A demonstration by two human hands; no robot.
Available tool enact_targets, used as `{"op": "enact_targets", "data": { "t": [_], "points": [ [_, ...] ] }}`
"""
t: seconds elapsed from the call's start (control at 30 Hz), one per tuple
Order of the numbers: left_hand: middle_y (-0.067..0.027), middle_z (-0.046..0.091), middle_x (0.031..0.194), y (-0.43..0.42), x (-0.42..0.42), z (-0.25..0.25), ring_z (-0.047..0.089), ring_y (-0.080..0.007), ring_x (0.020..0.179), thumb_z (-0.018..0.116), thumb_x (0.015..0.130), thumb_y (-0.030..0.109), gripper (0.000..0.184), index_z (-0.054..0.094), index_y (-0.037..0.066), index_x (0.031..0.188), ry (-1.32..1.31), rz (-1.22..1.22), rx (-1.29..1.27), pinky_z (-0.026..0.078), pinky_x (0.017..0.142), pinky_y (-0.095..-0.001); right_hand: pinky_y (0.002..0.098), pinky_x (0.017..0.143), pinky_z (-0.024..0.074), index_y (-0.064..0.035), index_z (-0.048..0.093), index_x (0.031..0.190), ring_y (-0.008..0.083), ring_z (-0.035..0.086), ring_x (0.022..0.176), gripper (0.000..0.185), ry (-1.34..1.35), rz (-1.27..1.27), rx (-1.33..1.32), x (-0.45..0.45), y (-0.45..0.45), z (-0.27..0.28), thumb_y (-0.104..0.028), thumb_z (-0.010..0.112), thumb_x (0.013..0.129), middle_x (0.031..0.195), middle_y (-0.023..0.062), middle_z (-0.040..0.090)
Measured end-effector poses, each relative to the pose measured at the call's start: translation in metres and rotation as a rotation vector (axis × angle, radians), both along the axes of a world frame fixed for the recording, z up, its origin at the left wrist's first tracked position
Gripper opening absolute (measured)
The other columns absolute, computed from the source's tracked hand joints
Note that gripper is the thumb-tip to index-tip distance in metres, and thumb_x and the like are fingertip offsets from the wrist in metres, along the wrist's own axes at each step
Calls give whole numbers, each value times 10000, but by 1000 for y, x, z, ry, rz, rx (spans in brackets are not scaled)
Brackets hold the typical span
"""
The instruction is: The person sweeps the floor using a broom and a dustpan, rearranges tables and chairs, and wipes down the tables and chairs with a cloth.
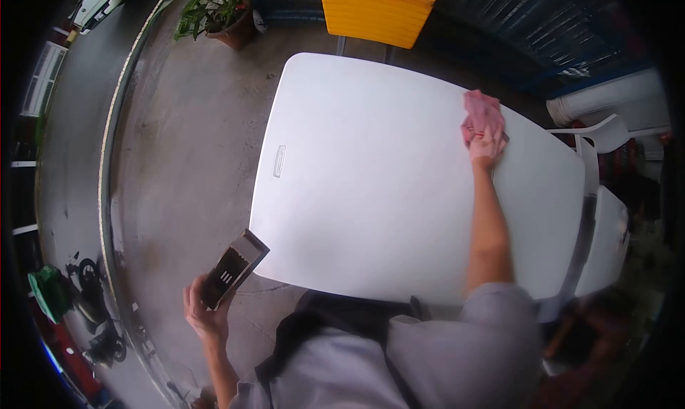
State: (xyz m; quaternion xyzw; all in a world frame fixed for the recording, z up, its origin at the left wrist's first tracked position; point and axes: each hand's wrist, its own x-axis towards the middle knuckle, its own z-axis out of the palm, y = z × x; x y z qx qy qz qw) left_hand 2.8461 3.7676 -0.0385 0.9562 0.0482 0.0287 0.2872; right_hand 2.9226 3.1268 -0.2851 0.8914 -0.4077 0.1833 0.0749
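Observation:
My right hand (486, 151) presses a crumpled pink cloth (482, 113) against the white table (371, 174), close to its far edge on the right. That arm reaches straight out across the tabletop. My left hand (205, 305) grips a dark rectangular box (230, 273) with white marks on its side, its fingers wrapped round the lower end. The box is tilted and held beside the table's near left corner; what it contains, if anything, I cannot make out.
A yellow box-like object (378, 9) stands beyond the table's far edge. A potted plant (232, 27) sits on the concrete floor. White chairs (603, 241) are at the right. On the left, a kerb (107, 145) borders a road with a parked motorcycle (93, 295) and a vehicle (103, 2).

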Motion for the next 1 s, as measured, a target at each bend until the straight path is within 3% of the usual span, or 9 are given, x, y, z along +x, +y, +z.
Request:
{"op": "enact_targets", "data": {
  "t": [0.1, 0.2, 0.3, 0.43, 0.57, 0.67, 0.8, 0.9, 1.0],
  "points": [
    [-87, 576, 972, 19, -19, 10, 616, -219, 871, 831, 657, 74, 534, 603, 29, 1138, -29, 37, 44, 562, 668, -318, 470, 949, 375, -343, 546, 1290, 284, 430, 1187, 433, 52, -274, 311, 23, 48, 41, -507, 429, 907, 1456, -51, 399],
    [-82, 576, 967, 26, -29, 18, 615, -219, 879, 830, 657, 80, 529, 606, 30, 1134, -84, 50, 73, 553, 663, -319, 500, 939, 366, -260, 598, 1219, 290, 426, 1178, 381, -52, 237, 195, 69, 167, 16, -404, 514, 876, 1408, -34, 453],
    [-92, 595, 978, 23, -29, 28, 613, -233, 886, 831, 663, 113, 524, 609, 28, 1129, -124, 2, 111, 518, 722, -333, 538, 964, 358, -245, 610, 1208, 313, 397, 1224, 413, 1, 859, 463, 41, 364, 28, -349, 638, 810, 1419, 27, 436],
    [-102, 607, 969, 10, -26, 29, 603, -258, 880, 818, 690, 176, 513, 604, 24, 1130, -168, -77, 104, 473, 771, -354, 502, 971, 387, -299, 505, 1315, 336, 398, 1294, 446, 161, 1281, 306, -52, 471, 23, -314, 583, 876, 1447, 44, 404],
    [-103, 596, 945, -3, -30, 30, 595, -264, 863, 812, 697, 202, 515, 601, 17, 1129, -160, -158, 68, 465, 768, -354, 458, 935, 373, -284, 560, 1282, 256, 448, 1169, 470, 2, 923, 314, -55, 330, 24, -274, 615, 815, 1415, 33, 440],
    [-104, 592, 942, 3, -36, 28, 592, -266, 864, 812, 694, 196, 522, 603, 23, 1140, -155, -200, 115, 463, 770, -358, 490, 832, 443, -228, 555, 1294, 310, 455, 1158, 543, -75, 289, 231, -125, 139, 19, -246, 651, 760, 1402, 45, 467],
    [-108, 593, 942, 13, -46, 27, 593, -269, 862, 808, 698, 195, 525, 602, 29, 1152, -125, -229, 82, 467, 765, -365, 475, 864, 441, -239, 464, 1380, 312, 430, 1195, 533, 5, -589, 309, -245, 54, 53, -387, 507, 869, 1441, -4, 426],
    [-120, 607, 984, 18, -47, 18, 602, -286, 898, 807, 696, 192, 544, 598, 37, 1173, -149, -253, 76, 473, 789, -370, 459, 898, 422, -271, 489, 1344, 289, 428, 1200, 488, 29, -279, 184, -231, 117, 30, -383, 498, 868, 1441, -9, 411],
    [-130, 614, 1043, 3, -48, 12, 606, -303, 949, 807, 697, 197, 569, 588, 33, 1195, -160, -269, 96, 473, 828, -374, 457, 917, 409, -280, 501, 1329, 282, 429, 1195, 489, 77, 315, 266, -187, 272, 30, -342, 536, 846, 1442, 8, 398]
  ]
}}
